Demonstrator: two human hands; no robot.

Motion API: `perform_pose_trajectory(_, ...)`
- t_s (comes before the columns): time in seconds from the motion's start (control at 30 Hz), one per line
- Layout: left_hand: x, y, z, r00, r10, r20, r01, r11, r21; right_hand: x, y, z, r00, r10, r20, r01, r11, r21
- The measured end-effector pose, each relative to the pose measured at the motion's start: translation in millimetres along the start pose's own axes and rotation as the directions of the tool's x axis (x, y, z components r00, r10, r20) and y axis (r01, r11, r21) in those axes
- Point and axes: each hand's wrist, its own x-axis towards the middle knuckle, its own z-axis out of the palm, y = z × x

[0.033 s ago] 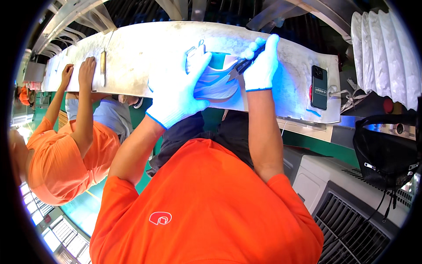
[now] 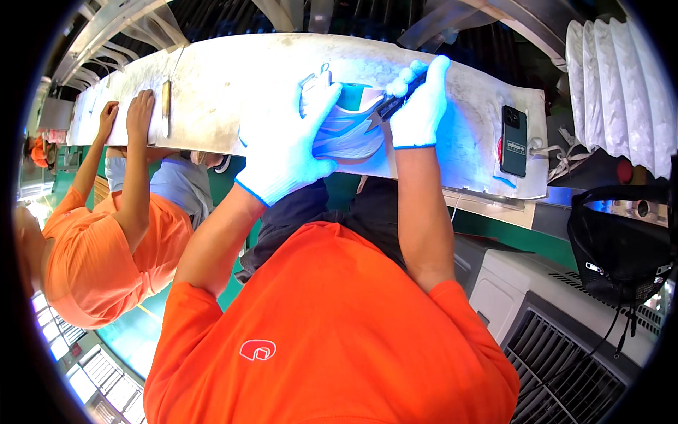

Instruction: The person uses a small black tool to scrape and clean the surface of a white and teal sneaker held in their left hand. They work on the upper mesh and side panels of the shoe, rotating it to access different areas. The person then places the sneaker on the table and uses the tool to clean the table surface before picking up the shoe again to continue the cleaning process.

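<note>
A pale blue-white sports shoe [image 2: 347,136] with a teal inside lies on its side on the worktable, under bright blue light. My left hand [image 2: 286,134], in a white knit glove, grips the shoe's left part; its thumb and fingers are spread around it, and glare washes out detail. In my right hand [image 2: 420,102], also gloved, is a black handheld tool [image 2: 390,106] with a narrow forked tip. That tip points at the shoe's right end, touching or very close to it. The fingers are wrapped round the tool, hiding most of it.
A dark phone [image 2: 514,141] lies on the stained white worktable [image 2: 219,85] at right. Further left rests a knife-like tool with a wooden handle [image 2: 166,99], beside a co-worker's bare hands [image 2: 140,113]. A white ribbed duct [image 2: 618,92] and black bag [image 2: 618,244] are at far right.
The forked tip of the black tool has shifted slightly down and left, toward the shoe. My left hand and the shoe look the same.
</note>
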Motion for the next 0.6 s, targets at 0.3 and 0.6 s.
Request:
perform_pose_trajectory(0.3,7.0,10.7,-4.0,0.989,-0.108,0.101,0.1,0.992,0.074,-26.5,1.9,1.2,0.966,-0.176,0.191,0.155,0.981,0.118)
perform_pose_trajectory(0.6,16.1,11.1,-0.5,0.981,-0.109,0.162,0.104,0.994,0.039,-1.7,6.3,-23.4,0.892,0.04,0.451,-0.21,0.918,0.336)
